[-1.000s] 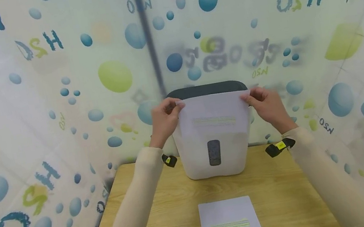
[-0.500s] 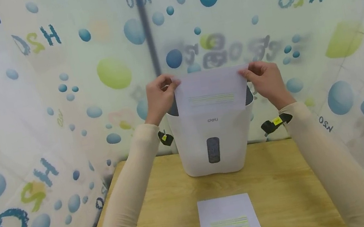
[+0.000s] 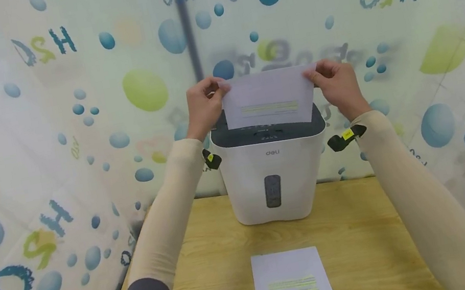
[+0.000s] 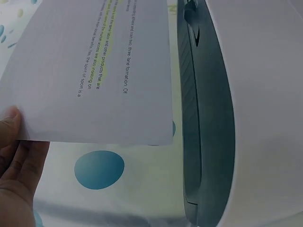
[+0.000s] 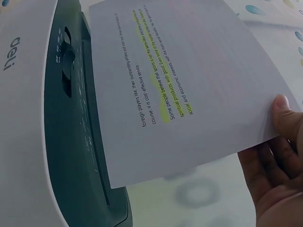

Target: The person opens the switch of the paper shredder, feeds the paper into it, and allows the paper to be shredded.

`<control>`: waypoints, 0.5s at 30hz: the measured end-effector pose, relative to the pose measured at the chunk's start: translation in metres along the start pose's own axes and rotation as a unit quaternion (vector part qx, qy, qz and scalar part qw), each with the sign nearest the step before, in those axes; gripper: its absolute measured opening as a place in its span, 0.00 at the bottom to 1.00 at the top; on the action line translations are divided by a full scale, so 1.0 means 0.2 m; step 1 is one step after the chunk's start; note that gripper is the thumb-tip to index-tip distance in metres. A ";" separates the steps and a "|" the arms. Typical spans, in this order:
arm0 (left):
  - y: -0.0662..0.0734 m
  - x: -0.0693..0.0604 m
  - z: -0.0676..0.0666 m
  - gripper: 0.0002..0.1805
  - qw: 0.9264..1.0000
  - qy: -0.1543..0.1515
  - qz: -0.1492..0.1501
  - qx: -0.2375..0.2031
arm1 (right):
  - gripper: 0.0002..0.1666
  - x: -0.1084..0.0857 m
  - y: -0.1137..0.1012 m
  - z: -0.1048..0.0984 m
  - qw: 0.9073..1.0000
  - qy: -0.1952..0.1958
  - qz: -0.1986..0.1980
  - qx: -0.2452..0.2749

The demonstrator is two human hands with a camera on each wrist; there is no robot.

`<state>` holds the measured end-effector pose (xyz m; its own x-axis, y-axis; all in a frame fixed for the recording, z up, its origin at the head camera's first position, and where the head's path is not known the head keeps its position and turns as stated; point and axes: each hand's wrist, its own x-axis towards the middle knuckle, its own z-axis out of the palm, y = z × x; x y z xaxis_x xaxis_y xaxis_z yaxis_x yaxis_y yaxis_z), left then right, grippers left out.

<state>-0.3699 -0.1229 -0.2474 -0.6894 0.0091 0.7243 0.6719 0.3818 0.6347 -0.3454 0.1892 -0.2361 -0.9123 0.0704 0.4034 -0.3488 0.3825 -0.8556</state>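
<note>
"How do the arms look from the head?"

"Both arms stretch forward; the left hand and right hand pinch the top corners of a sheet above the shredder, marked "deli". A second paper lies on the surface."

"Left wrist?"

"Thumb on the printed face, which reads "three-lane formation"; its lower edge is apart from the shredder."

"Right wrist?"

"The same pinch. I read "foreign players", "cost-effective service" and, in yellow, "spiritual products"."

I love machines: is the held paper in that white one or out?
Out: in the left wrist view, curtain shows between the paper and machine.
</note>
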 end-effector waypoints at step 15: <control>-0.04 0.11 0.04 0.05 0.999 -0.019 -0.018 0.042 | 0.14 0.17 0.06 0.03 1.000 0.008 -0.007 0.016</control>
<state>-0.3919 -0.1180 -0.2382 -0.7241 0.0286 0.6891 0.6219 0.4590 0.6345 -0.3820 0.1909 -0.2349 -0.9034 0.0806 0.4212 -0.3692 0.3535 -0.8595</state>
